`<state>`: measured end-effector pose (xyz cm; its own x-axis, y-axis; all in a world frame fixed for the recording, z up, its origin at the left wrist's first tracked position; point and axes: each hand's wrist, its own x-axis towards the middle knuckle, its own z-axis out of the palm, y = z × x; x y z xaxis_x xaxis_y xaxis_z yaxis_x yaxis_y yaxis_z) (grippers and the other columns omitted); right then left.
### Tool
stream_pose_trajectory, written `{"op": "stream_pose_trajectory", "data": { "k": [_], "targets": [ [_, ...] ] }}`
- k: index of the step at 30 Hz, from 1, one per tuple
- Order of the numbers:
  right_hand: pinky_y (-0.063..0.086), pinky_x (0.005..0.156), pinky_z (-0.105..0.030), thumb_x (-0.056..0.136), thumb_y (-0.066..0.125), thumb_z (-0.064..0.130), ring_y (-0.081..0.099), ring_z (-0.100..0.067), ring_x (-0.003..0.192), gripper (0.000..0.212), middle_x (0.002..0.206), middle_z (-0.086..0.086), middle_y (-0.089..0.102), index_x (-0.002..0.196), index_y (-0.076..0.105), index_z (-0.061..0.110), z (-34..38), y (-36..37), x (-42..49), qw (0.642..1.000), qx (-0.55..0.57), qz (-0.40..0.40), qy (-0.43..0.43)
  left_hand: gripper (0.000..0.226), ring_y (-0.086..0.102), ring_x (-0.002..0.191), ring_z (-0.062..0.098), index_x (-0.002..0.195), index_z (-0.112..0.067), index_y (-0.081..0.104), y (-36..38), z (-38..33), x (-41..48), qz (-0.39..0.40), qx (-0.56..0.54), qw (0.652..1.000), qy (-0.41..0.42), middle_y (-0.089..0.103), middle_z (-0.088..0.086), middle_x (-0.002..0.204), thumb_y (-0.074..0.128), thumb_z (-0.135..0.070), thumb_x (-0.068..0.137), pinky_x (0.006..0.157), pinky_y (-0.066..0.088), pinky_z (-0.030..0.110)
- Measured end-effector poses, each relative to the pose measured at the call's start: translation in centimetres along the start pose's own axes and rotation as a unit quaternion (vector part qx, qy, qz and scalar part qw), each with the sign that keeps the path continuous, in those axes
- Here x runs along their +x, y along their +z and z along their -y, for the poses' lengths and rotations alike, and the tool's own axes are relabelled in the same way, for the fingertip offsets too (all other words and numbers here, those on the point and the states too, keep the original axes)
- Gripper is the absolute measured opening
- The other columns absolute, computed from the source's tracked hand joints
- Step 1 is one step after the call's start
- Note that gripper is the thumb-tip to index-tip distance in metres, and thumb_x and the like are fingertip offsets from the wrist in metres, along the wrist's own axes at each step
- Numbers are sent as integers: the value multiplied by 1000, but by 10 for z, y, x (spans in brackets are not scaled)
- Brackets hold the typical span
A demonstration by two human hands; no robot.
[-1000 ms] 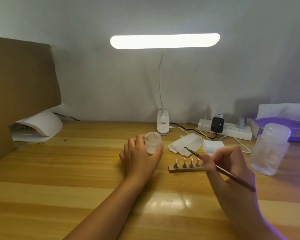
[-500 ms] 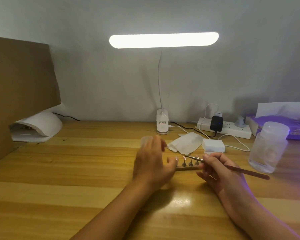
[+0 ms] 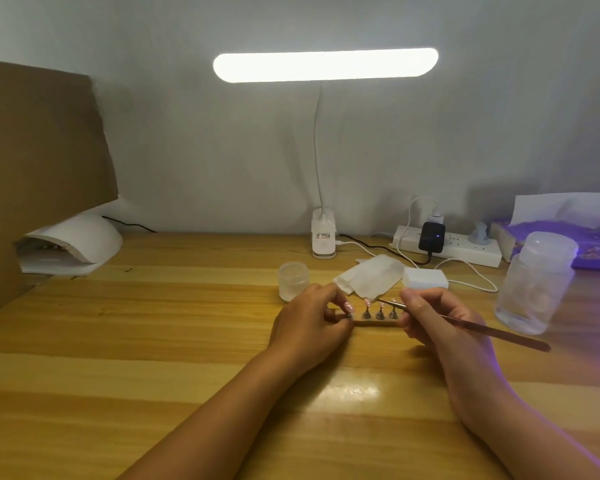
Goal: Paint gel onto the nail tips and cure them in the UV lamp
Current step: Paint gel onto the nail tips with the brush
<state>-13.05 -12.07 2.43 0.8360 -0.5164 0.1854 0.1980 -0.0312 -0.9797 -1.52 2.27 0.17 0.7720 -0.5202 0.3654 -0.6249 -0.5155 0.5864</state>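
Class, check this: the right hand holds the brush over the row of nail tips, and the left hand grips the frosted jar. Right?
The left hand is wrong: the head view shows it pinching the leftmost nail tip; the frosted jar stands on the table behind it. The right hand does hold the brush over the row of nail tips.

Small pink tips [image 3: 380, 311] stand in a row on the table [image 3: 153, 323]. A thin brush [image 3: 482, 329] points at them.

Open desk [image 3: 160, 327] stretches left to the UV lamp [image 3: 73, 244], past the small jar [image 3: 293, 280].
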Motion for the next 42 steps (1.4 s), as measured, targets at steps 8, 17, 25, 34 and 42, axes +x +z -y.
{"op": "stream_pose_trajectory", "data": {
  "k": [8,17,25,34,42],
  "targets": [
    [45,63,-30,90,64,20,54,-16,66,11,61,1,62,83,60,13,-11,-5,8,999,-37,2,15,18,50,87,6,84,-34,46,1,-4,-1,-99,50,991,69,53,-16,90,63,-28,89,63,41,24],
    [48,74,-43,96,56,26,54,-18,55,19,57,-5,60,80,55,14,-12,-14,16,997,61,-7,47,19,53,66,-10,83,-41,59,4,-9,-6,65,-73,992,75,67,-18,92,72,-28,84,63,43,22],
    [43,103,-56,98,50,23,57,-15,66,21,61,-1,58,80,57,15,-13,-23,30,994,87,42,54,10,51,67,-5,85,-38,60,7,-7,-6,69,-43,994,76,62,-19,92,68,-34,87,62,42,25],
    [44,46,-17,89,66,23,54,-4,49,19,57,0,62,81,57,8,-15,-10,21,996,-78,51,-8,17,52,66,-9,83,-42,59,7,-7,-5,67,-55,993,75,62,-19,88,72,-31,85,61,38,18],
    [42,55,-25,90,65,30,55,-1,51,21,65,0,70,81,57,12,-18,-7,19,975,-209,73,-28,18,52,68,-9,79,-34,63,7,-6,-3,58,-69,992,88,62,-17,86,76,-22,83,59,33,6]
  ]
}}
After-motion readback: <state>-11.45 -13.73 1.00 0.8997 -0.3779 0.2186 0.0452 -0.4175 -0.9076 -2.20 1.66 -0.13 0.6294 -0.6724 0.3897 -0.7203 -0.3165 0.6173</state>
